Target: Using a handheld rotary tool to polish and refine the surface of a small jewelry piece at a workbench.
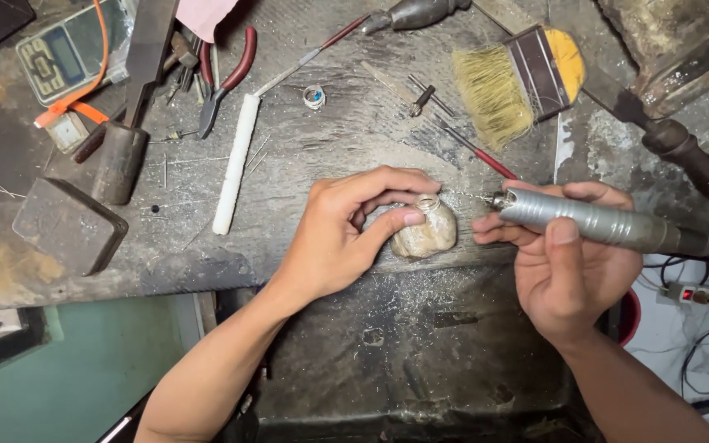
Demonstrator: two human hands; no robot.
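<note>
My left hand (346,230) grips a pale rounded lump (426,235) resting on the dark workbench, with thumb and fingers around a small silver ring (427,202) set on top of it. In my right hand (564,271) I hold a grey metal rotary handpiece (592,220) like a pen. Its thin bit (471,195) points left, close to the ring.
On the bench (322,139) lie a yellow-handled brush (519,78), red-handled pliers (225,82), a white stick (235,164), a second small ring (313,97), a hammer (129,123), a metal block (67,226), a small scale (63,53) and a thin red-handled tool (478,153). A power strip (691,294) lies lower right.
</note>
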